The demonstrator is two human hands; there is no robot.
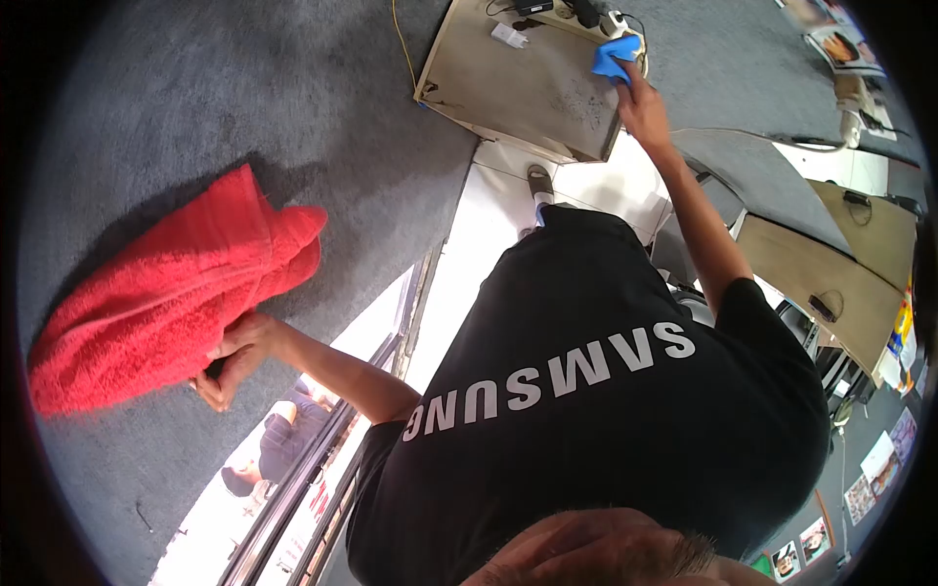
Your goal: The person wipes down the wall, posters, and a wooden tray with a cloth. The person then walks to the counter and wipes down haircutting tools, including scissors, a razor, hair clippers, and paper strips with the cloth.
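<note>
A bunched red towel [176,293] lies against the grey surface at the left. My left hand [239,354] is closed at its lower edge, with a small black thing, hard to make out, showing between the fingers. At the top right, my right hand [640,105] pinches a blue cloth [616,57]. That cloth is at the right end of a brown, dust-specked desktop [518,73], just below a white plug [615,21]. A white charger [509,36] lies on the same desktop, farther left.
Grey partition panels [752,73] surround the desktop. A yellow cable [401,44] runs down to its left corner. Another brown desk [821,283] stands at the right, with photos [860,498] below it. A person [283,449] in a dark cap shows at the lower left.
</note>
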